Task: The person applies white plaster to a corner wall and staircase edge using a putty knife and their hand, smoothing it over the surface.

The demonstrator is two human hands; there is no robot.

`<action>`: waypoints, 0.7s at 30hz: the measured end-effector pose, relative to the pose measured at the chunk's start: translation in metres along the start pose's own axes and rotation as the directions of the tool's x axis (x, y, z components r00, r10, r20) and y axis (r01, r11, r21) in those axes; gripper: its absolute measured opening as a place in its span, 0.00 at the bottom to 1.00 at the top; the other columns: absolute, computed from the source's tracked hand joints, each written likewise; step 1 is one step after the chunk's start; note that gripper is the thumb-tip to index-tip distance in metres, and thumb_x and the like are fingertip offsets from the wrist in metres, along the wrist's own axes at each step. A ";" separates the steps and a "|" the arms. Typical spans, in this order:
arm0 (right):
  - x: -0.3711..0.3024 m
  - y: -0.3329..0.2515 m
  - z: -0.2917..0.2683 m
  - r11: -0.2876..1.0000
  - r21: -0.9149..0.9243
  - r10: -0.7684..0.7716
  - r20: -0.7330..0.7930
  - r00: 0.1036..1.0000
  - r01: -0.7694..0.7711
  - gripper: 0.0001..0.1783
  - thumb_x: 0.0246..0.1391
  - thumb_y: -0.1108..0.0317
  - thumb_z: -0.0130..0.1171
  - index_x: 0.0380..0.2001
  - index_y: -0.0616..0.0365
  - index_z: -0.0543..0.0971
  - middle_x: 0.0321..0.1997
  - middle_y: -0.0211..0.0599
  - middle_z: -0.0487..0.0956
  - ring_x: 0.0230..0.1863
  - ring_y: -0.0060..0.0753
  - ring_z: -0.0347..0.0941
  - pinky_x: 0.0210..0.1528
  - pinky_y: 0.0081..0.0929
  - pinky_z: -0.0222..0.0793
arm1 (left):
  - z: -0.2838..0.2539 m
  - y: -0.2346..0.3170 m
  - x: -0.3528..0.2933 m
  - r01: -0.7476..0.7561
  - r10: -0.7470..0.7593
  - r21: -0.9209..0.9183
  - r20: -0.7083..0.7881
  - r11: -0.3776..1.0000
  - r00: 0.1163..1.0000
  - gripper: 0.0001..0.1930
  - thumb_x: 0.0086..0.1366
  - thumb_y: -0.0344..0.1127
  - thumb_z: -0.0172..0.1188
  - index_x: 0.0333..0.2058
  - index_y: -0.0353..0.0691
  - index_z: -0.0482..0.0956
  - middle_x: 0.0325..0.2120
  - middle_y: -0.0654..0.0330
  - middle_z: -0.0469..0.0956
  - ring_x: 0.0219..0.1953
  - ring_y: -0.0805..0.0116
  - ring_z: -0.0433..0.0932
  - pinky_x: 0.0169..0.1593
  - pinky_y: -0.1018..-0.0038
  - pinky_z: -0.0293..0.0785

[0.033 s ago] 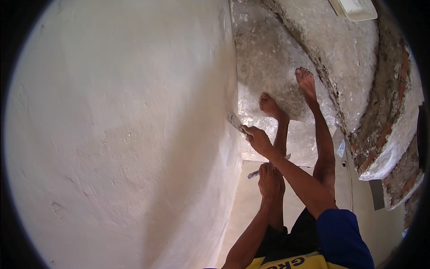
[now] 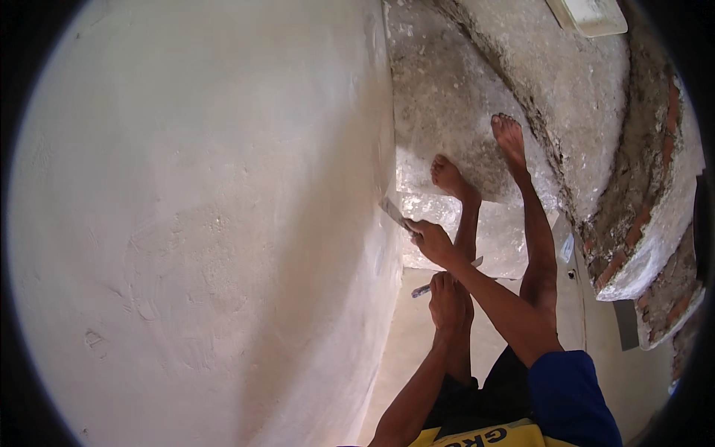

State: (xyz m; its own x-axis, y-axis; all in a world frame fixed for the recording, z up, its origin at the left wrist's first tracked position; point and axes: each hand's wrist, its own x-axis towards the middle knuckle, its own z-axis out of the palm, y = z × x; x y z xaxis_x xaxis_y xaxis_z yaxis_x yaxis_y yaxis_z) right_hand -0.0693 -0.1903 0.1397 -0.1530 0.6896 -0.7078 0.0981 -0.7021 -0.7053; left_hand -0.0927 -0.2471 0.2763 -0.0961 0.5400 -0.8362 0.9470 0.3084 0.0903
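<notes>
Left hand closed round a slim tool, both ends poking out. Right hand grips a flat, straight-edged scraper, tip at the off-white wall, smooth with pitted patches. Beyond: rough, stained step; pale round-cornered tray.

Bold dark capital letters stand in a slanting row on the yellow front of the shirt, a few showing, cut off by the picture's lower edge.
</notes>
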 end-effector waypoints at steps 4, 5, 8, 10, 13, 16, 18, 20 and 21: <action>-0.019 0.011 -0.004 0.998 -0.062 0.028 -0.071 0.997 -0.032 0.28 0.53 0.74 0.58 0.59 0.51 0.73 0.38 0.49 0.79 0.40 0.48 0.77 0.45 0.39 0.70 | -0.001 0.002 -0.001 0.033 -0.035 0.031 0.057 0.999 0.998 0.14 0.70 0.36 0.46 0.49 0.38 0.72 0.50 0.52 0.72 0.55 0.52 0.70 0.50 0.56 0.75; -0.009 0.011 -0.007 0.999 -0.023 0.024 -0.146 0.989 -0.028 0.26 0.54 0.73 0.56 0.58 0.51 0.74 0.38 0.50 0.79 0.40 0.49 0.78 0.45 0.39 0.71 | 0.003 -0.003 0.000 0.033 -0.034 0.030 0.055 0.999 0.998 0.14 0.70 0.36 0.46 0.49 0.38 0.72 0.50 0.52 0.72 0.55 0.52 0.70 0.50 0.56 0.75; 0.027 -0.013 -0.030 0.999 -0.028 -0.030 -0.294 0.955 0.023 0.26 0.54 0.74 0.55 0.58 0.51 0.73 0.39 0.50 0.77 0.41 0.53 0.76 0.43 0.43 0.71 | 0.016 -0.022 0.000 -0.095 0.093 -0.014 -0.082 0.995 0.992 0.13 0.68 0.37 0.48 0.48 0.38 0.72 0.49 0.54 0.72 0.56 0.54 0.70 0.49 0.57 0.75; 0.051 -0.035 -0.048 0.985 -0.115 -0.159 -0.308 0.938 0.129 0.26 0.54 0.76 0.54 0.58 0.51 0.73 0.40 0.48 0.77 0.41 0.50 0.76 0.43 0.41 0.71 | 0.017 -0.026 0.001 -0.080 0.079 -0.009 -0.073 0.997 0.994 0.13 0.68 0.37 0.48 0.48 0.38 0.72 0.49 0.53 0.72 0.56 0.53 0.69 0.49 0.58 0.75; 0.057 -0.041 -0.053 0.972 -0.172 -0.207 -0.306 0.929 0.160 0.26 0.55 0.77 0.53 0.58 0.49 0.72 0.40 0.46 0.77 0.41 0.48 0.76 0.43 0.40 0.72 | 0.016 -0.022 0.002 -0.087 0.087 0.006 -0.063 0.996 0.994 0.14 0.69 0.37 0.48 0.49 0.38 0.72 0.49 0.53 0.72 0.57 0.53 0.69 0.49 0.57 0.75; 0.039 -0.028 -0.030 0.965 -0.215 -0.209 -0.300 0.931 0.148 0.22 0.59 0.73 0.50 0.57 0.46 0.73 0.38 0.48 0.76 0.40 0.51 0.76 0.42 0.41 0.73 | 0.010 -0.015 -0.001 -0.070 0.070 0.022 -0.033 0.997 0.997 0.14 0.69 0.37 0.49 0.49 0.37 0.72 0.49 0.52 0.72 0.57 0.53 0.69 0.49 0.57 0.75; 0.016 -0.025 -0.015 0.978 -0.195 -0.099 -0.163 0.982 0.066 0.22 0.59 0.72 0.51 0.57 0.46 0.73 0.38 0.48 0.75 0.40 0.50 0.76 0.41 0.40 0.74 | 0.002 -0.008 -0.004 -0.054 0.055 0.029 -0.025 0.998 0.998 0.14 0.69 0.38 0.49 0.48 0.37 0.72 0.49 0.52 0.72 0.57 0.53 0.68 0.49 0.57 0.75; -0.005 -0.021 -0.011 0.983 -0.168 -0.096 -0.102 0.990 0.078 0.22 0.58 0.72 0.52 0.57 0.46 0.73 0.39 0.48 0.75 0.39 0.49 0.76 0.41 0.40 0.74 | -0.002 -0.005 -0.001 -0.048 0.049 0.033 -0.023 0.998 0.999 0.14 0.68 0.38 0.49 0.48 0.37 0.72 0.49 0.52 0.72 0.57 0.53 0.68 0.50 0.57 0.75; -0.012 -0.015 -0.015 0.981 -0.160 -0.119 -0.074 0.990 0.106 0.23 0.57 0.73 0.53 0.57 0.46 0.73 0.39 0.46 0.75 0.40 0.49 0.76 0.41 0.41 0.74 | -0.001 -0.006 -0.002 -0.059 0.060 0.017 -0.035 0.998 0.998 0.14 0.68 0.38 0.50 0.48 0.37 0.72 0.49 0.52 0.72 0.57 0.53 0.68 0.50 0.58 0.75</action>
State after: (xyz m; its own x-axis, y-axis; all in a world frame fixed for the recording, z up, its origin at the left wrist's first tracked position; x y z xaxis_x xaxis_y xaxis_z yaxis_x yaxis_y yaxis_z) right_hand -0.0541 -0.1857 0.1584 -0.0900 0.7797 -0.6197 0.2370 -0.5876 -0.7737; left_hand -0.0983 -0.2489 0.2777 -0.0501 0.5846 -0.8098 0.9561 0.2625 0.1304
